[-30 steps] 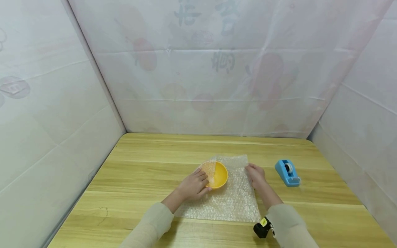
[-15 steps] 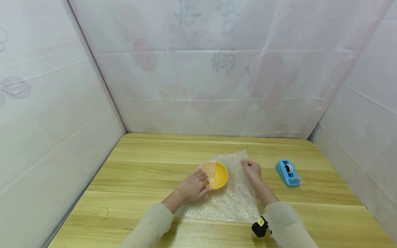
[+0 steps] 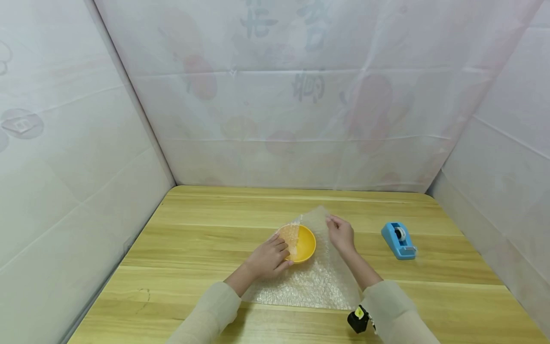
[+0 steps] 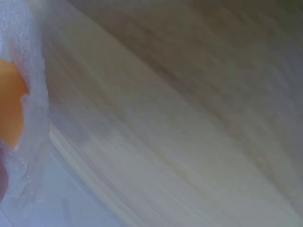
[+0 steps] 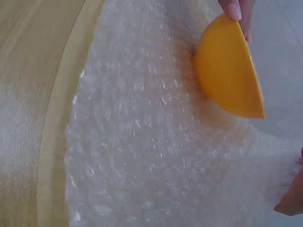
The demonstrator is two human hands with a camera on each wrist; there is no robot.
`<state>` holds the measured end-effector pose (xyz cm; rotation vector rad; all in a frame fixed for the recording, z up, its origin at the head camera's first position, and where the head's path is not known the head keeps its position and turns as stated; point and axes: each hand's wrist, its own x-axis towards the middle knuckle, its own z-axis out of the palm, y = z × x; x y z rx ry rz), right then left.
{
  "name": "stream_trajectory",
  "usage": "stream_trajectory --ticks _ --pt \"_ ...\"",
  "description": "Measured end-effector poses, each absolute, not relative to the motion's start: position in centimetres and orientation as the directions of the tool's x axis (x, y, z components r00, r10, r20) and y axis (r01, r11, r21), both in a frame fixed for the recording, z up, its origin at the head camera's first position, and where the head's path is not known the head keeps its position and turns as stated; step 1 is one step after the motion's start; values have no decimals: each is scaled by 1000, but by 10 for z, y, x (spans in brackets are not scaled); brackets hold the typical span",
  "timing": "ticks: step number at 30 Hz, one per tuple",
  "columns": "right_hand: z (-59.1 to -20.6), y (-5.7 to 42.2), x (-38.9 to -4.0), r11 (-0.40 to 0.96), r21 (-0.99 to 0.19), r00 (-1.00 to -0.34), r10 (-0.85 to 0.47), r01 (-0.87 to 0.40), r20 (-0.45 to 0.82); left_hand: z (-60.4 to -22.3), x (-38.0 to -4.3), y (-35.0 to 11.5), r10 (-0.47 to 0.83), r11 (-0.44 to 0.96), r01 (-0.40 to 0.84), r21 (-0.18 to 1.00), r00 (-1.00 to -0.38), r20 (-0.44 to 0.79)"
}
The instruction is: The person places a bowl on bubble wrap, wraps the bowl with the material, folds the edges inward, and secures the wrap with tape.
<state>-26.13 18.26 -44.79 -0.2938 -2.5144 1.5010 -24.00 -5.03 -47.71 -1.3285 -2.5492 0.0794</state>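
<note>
A yellow bowl (image 3: 307, 243) sits on a sheet of bubble wrap (image 3: 309, 289), whose left part is folded over the bowl's left side. My left hand (image 3: 269, 257) holds the bowl's left side through the wrap, its thumb at the near rim; in the right wrist view that thumb (image 5: 233, 10) touches the rim. My right hand (image 3: 342, 234) pinches the wrap's far right corner and lifts it off the table. In the left wrist view only a strip of the bowl (image 4: 9, 101) under the wrap shows, at the left edge.
A blue tape dispenser (image 3: 398, 240) stands on the wooden table (image 3: 180, 258), right of the wrap. A black device with a yellow label (image 3: 358, 319) is at my right sleeve. Fabric-covered walls (image 3: 275, 162) enclose the table behind and at both sides.
My right hand has moved left and away from me, drawing the wrap's far right corner up and toward the bowl. The left hand and the bowl have stayed still.
</note>
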Motion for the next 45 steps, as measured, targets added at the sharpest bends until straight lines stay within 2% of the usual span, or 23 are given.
stream_trajectory --ticks 6,12,18,23,27,32,35,41,45 --pt "-443 172 -257 427 -903 -971 234 52 54 -478 -241 -51 814 576 798 -177 -540 213" --pt "-441 159 -250 435 -900 -984 154 -18 95 -477 -241 -51 814 576 797 -179 -540 214" --pt "-444 143 -236 463 -864 -974 12 -197 228 -476 -241 -51 812 580 794 -181 -546 206" --pt "-456 134 -226 541 -739 -910 -145 -403 389 -476 -240 -51 808 585 794 -165 -555 198" --pt "-466 133 -221 626 -604 -858 -237 -493 455 -477 -240 -51 813 576 799 -171 -541 215" --pt "-474 137 -218 681 -508 -836 -310 -527 452 -478 -240 -51 817 569 802 -182 -526 237" --pt "-475 142 -217 692 -460 -820 -368 -557 438 -478 -239 -51 813 576 799 -172 -538 224" --pt "-474 152 -220 689 -307 -744 -525 -657 414 -476 -238 -50 806 588 793 -159 -558 198" --pt "-470 156 -223 702 -253 -739 -576 -666 350 -476 -238 -49 804 592 790 -158 -566 185"
